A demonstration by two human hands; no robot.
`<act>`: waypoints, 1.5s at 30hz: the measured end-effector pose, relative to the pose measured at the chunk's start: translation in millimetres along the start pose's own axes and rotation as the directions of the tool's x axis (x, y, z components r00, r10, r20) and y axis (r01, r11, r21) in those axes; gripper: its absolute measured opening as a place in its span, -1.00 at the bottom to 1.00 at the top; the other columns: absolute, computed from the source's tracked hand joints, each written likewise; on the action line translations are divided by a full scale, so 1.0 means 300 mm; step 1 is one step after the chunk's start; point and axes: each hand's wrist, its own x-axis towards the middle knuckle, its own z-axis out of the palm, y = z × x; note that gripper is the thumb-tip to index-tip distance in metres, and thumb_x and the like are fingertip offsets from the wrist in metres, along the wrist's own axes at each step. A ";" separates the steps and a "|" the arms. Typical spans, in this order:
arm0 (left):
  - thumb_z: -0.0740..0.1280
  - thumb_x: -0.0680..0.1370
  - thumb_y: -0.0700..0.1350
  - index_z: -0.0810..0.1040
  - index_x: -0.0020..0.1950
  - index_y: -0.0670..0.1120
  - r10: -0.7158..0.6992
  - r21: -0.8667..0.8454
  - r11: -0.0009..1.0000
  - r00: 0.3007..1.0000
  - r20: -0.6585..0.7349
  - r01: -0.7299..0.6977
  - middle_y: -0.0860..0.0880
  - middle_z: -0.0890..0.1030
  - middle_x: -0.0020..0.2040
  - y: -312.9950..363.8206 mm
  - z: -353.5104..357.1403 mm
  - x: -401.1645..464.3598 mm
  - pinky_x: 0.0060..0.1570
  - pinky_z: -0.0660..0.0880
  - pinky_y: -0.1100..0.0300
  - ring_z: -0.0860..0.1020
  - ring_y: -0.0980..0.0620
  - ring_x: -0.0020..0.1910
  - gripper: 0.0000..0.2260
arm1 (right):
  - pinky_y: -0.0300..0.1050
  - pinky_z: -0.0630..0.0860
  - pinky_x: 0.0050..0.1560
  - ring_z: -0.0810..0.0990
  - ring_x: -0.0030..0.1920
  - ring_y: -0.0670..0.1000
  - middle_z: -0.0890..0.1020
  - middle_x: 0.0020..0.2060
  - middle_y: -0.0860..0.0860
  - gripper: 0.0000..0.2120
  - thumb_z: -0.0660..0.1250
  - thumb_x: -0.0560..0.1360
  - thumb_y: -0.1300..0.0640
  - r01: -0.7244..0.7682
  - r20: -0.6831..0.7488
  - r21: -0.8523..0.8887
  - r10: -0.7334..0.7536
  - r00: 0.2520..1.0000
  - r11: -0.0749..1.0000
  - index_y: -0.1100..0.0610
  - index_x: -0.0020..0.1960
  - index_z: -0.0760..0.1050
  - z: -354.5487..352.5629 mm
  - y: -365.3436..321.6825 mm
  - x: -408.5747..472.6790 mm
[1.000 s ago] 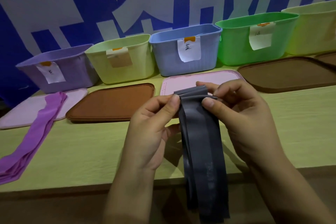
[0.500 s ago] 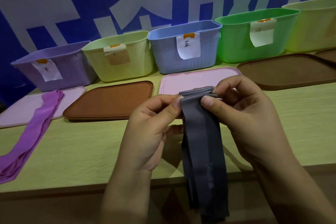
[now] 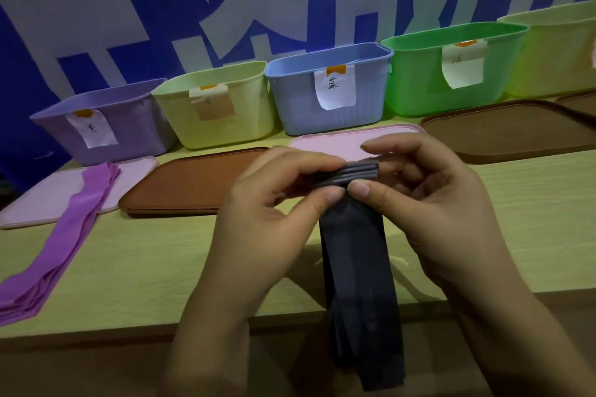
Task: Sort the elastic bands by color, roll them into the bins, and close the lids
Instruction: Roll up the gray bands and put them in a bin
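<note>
- Left hand [image 3: 271, 203]: thumb and curled fingers pinching the top fold of the dark grey bands [image 3: 358, 255], thumb tip pressed to the front face just under the fold.
- Right hand [image 3: 432, 203]: thumb pinching the same fold from the other side, tip beside the left thumb; index finger raised above the fold, other fingers tucked behind.
- Dark grey bands: held above the near edge of the table [image 3: 154, 267], top turned over into a short layered start of a roll, long tail hanging below the table edge.
- Handling, as a judgement: light, limp, rubbery; likely to spring open if pinch loosens, so best gripped at both edges of the roll, turned over tightly.
- Look: matte slate grey, flat, wide, several layers stacked, faint print low on the tail.
- Beyond: purple bands [image 3: 64, 242] lying partly on a pink lid [image 3: 135, 177]; blue bin [image 3: 325, 97] behind the hands, open, labelled.
</note>
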 end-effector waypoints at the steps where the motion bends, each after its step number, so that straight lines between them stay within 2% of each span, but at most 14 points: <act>1: 0.44 0.40 -0.27 0.62 0.03 0.00 0.029 0.020 0.999 1.000 -0.011 -0.029 0.06 0.60 -0.07 0.003 -0.002 0.012 -0.05 0.44 0.40 0.58 0.18 -0.04 -0.74 | -0.30 0.55 -0.14 0.66 -0.18 -0.10 0.68 -0.25 -0.01 -0.66 0.48 0.24 0.30 -0.002 0.021 -0.018 0.002 1.000 1.000 0.02 -0.05 0.57 0.000 -0.006 0.010; 7: 0.44 0.39 -0.26 0.62 0.04 -0.03 0.061 -0.019 0.998 0.997 -0.045 -0.062 0.00 0.60 -0.12 -0.010 0.008 0.054 -0.05 0.49 0.27 0.58 0.15 -0.11 -0.74 | -0.34 0.54 -0.15 0.65 -0.18 -0.17 0.70 -0.27 -0.08 -0.79 0.43 0.25 0.19 -0.085 0.183 -0.161 0.114 0.977 0.983 0.08 -0.11 0.60 -0.023 -0.054 0.064; 10: 0.46 0.39 -0.24 0.66 -0.01 -0.03 0.063 -0.062 0.996 0.995 -0.071 -0.068 0.03 0.59 -0.16 -0.016 0.013 0.057 -0.09 0.48 0.29 0.57 0.17 -0.16 -0.78 | -0.07 0.56 -0.18 0.61 -0.27 0.03 0.66 -0.31 0.08 -0.86 0.53 0.26 0.18 0.025 0.133 -0.302 0.016 0.991 0.953 0.05 -0.23 0.61 -0.016 -0.054 0.053; 12: 0.47 0.38 -0.18 0.64 0.01 -0.04 0.077 -0.086 0.993 0.995 -0.064 -0.082 0.07 0.57 -0.21 -0.010 -0.002 0.063 -0.15 0.46 0.29 0.54 0.16 -0.20 -0.78 | 0.11 0.55 -0.16 0.55 -0.28 0.14 0.60 -0.30 0.20 -0.91 0.46 0.28 0.13 0.033 0.138 -0.305 0.010 0.990 0.952 0.07 -0.24 0.57 -0.004 -0.062 0.046; 15: 0.43 0.37 -0.13 0.63 0.00 -0.04 0.107 -0.156 0.982 0.994 -0.014 -0.108 0.07 0.56 -0.25 0.006 -0.042 0.073 -0.18 0.48 0.24 0.53 0.14 -0.22 -0.78 | 0.09 0.52 -0.22 0.54 -0.27 0.13 0.59 -0.29 0.25 -0.88 0.43 0.30 0.13 -0.027 0.233 -0.233 0.083 0.969 0.972 0.15 -0.23 0.53 -0.006 -0.094 0.057; 17: 0.45 0.35 -0.17 0.66 0.07 0.06 0.045 -0.273 0.962 0.998 0.034 -0.034 0.12 0.57 -0.24 0.025 -0.059 0.080 -0.13 0.53 0.25 0.55 0.15 -0.19 -0.68 | 0.14 0.54 -0.21 0.58 -0.24 0.22 0.60 -0.22 0.27 -0.88 0.42 0.32 0.12 -0.015 0.306 -0.265 0.099 0.947 0.964 0.12 -0.17 0.54 -0.006 -0.114 0.066; 20: 0.46 0.36 -0.28 0.44 0.32 0.08 -0.138 -0.449 0.882 0.989 0.045 0.143 0.12 0.58 -0.28 0.044 -0.049 0.087 0.01 0.56 0.20 0.58 0.15 -0.15 -0.42 | 0.09 0.56 -0.18 0.61 -0.22 0.10 0.64 -0.21 0.24 -0.90 0.44 0.36 0.21 0.044 0.253 -0.237 0.017 0.967 0.970 0.13 -0.16 0.54 0.015 -0.118 0.076; 24: 0.36 0.39 -0.09 0.50 0.21 0.02 -0.278 -0.553 0.783 0.956 0.099 0.285 0.04 0.68 -0.03 0.062 -0.013 0.061 0.10 0.56 0.08 0.61 0.02 0.08 -0.62 | 0.22 0.56 -0.18 0.57 -0.24 0.12 0.60 -0.27 0.30 -0.90 0.41 0.34 0.20 0.099 0.176 -0.220 -0.060 0.982 0.971 0.13 -0.24 0.49 0.043 -0.113 0.087; 28: 0.33 0.39 -0.08 0.61 -0.01 0.03 -0.305 -0.553 0.788 0.952 0.027 0.268 0.03 0.69 -0.12 0.056 0.008 0.040 -0.05 0.61 0.12 0.64 0.02 -0.04 -0.80 | 0.03 0.59 -0.12 0.63 -0.20 0.00 0.67 -0.24 0.14 -0.86 0.43 0.40 0.31 0.149 0.191 -0.248 -0.102 0.976 0.957 0.11 -0.21 0.52 0.046 -0.109 0.081; 31: 0.34 0.36 -0.12 0.69 -0.14 0.06 -0.304 -0.584 0.768 0.952 0.029 0.263 0.03 0.69 -0.18 0.036 0.016 0.035 -0.15 0.59 0.23 0.64 0.08 -0.13 -0.83 | -0.16 0.61 -0.19 0.65 -0.18 -0.07 0.68 -0.24 0.05 -0.90 0.42 0.38 0.24 0.121 0.230 -0.247 -0.063 0.971 0.962 0.14 -0.14 0.52 0.029 -0.108 0.062; 34: 0.35 0.36 -0.14 0.71 -0.16 0.11 -0.274 -0.560 0.793 0.961 0.026 0.241 0.05 0.70 -0.18 0.015 0.025 0.029 -0.16 0.55 0.29 0.64 0.13 -0.16 -0.80 | -0.30 0.54 -0.30 0.63 -0.23 -0.14 0.67 -0.26 -0.04 -0.79 0.39 0.32 0.16 0.009 0.296 -0.214 0.056 0.954 0.977 0.16 -0.05 0.52 -0.001 -0.105 0.058; 38: 0.37 0.34 -0.13 0.70 -0.13 0.07 -0.336 -0.596 0.758 0.942 -0.006 0.266 0.03 0.70 -0.17 -0.017 0.048 0.032 -0.12 0.56 0.25 0.64 0.10 -0.14 -0.82 | -0.28 0.55 -0.30 0.65 -0.20 -0.13 0.69 -0.26 -0.06 -0.78 0.35 0.42 0.39 -0.017 0.264 -0.213 0.075 0.962 0.977 0.11 -0.05 0.55 -0.003 -0.078 0.078; 42: 0.40 0.38 -0.02 0.53 0.18 -0.13 -0.503 -0.687 0.587 0.858 0.105 0.429 -0.09 0.69 -0.11 -0.023 0.075 0.024 -0.06 0.59 0.07 0.65 -0.04 -0.11 -0.59 | -0.22 0.58 -0.27 0.66 -0.21 -0.11 0.71 -0.26 -0.05 -0.73 0.34 0.42 0.43 0.047 0.209 -0.197 -0.004 0.978 0.979 0.06 -0.10 0.59 0.005 -0.065 0.083; 45: 0.36 0.41 0.11 0.55 0.15 -0.18 -0.493 -0.698 0.320 0.741 0.455 0.641 -0.22 0.67 -0.05 0.000 0.073 0.005 -0.16 0.62 -0.07 0.65 -0.22 -0.17 -0.55 | -0.28 0.53 -0.36 0.64 -0.28 -0.15 0.69 -0.31 -0.06 -0.75 0.35 0.43 0.42 0.077 0.179 -0.202 -0.041 0.983 0.976 0.07 -0.14 0.58 0.013 -0.052 0.075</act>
